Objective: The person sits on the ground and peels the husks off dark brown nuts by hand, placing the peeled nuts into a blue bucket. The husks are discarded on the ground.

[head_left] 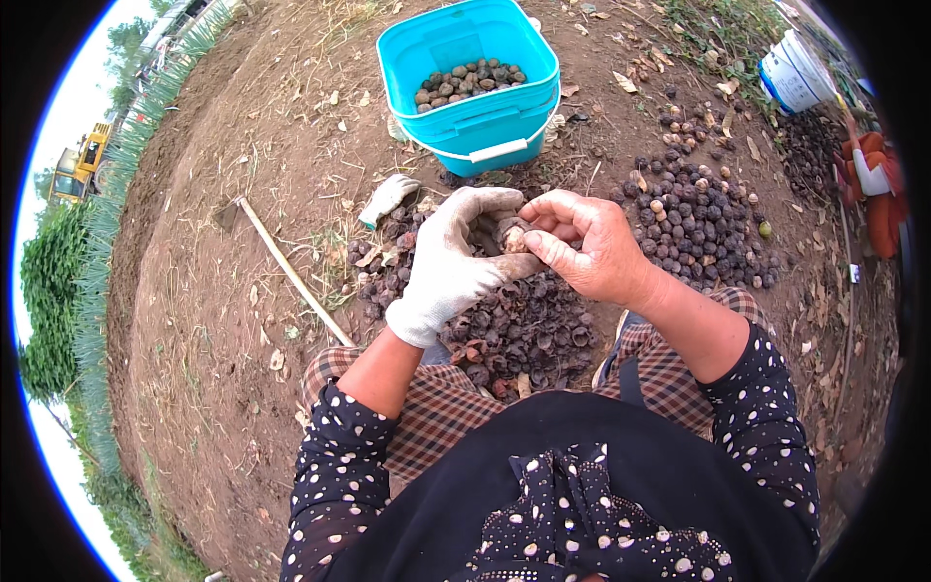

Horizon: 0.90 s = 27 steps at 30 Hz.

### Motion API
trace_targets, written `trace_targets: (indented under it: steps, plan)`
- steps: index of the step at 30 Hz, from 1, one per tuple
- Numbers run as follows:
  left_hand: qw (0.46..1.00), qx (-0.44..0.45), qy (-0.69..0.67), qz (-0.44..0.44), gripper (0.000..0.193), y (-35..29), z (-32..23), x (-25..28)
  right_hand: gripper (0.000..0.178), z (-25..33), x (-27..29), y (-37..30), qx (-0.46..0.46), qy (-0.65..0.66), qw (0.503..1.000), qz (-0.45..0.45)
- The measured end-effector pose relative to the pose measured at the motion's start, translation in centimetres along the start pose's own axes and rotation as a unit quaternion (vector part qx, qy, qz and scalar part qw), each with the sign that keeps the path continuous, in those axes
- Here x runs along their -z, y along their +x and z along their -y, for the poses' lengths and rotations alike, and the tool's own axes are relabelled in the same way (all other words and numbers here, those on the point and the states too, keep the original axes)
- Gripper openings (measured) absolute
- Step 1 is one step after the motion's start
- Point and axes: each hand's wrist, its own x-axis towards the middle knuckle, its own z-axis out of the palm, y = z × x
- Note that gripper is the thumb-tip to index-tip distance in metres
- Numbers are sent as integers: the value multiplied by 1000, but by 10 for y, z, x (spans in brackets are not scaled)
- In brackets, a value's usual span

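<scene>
My left hand [461, 257], in a dirty white work glove, is closed round a walnut [516, 236] with dark husk on it. The bare right hand [587, 242] pinches the same walnut from the other side, thumb and fingers against its pale patch. Below both hands lies a heap of dark, broken walnut husks [529, 325] between my knees. Beyond them stands a turquoise bucket [485, 131] with several brown walnuts [470, 82] in its bottom. A second white glove [390, 199] rests on the ground beside the left hand.
A pile of dark unhusked walnuts [698, 218] spreads on the soil to the right. A hoe [286, 262] with a wooden handle lies at left. A white bucket [795, 73] is tipped at the far right, near an orange object [878, 194]. A yellow vehicle [80, 163] stands far left.
</scene>
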Motion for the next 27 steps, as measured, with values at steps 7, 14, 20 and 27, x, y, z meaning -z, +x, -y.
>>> trace_targets:
  steps: [7, 14, 20, 27]
  plan:
    - [998, 59, 17, 3, 47, 0, 1, 1, 14, -8, 2, -1, 82, -72, 994, -9]
    - [998, -57, -36, 0, 43, -4, -10, 3, 13, -9, 13, 8, 106, -134, 984, -52]
    - [997, -75, 15, 30, 55, -1, -9, 11, 28, -6, 11, 5, 39, 9, 999, -2]
    - [999, 10, -45, 10, 59, -1, -3, 2, 21, -2, -9, 2, -22, 91, 995, -17]
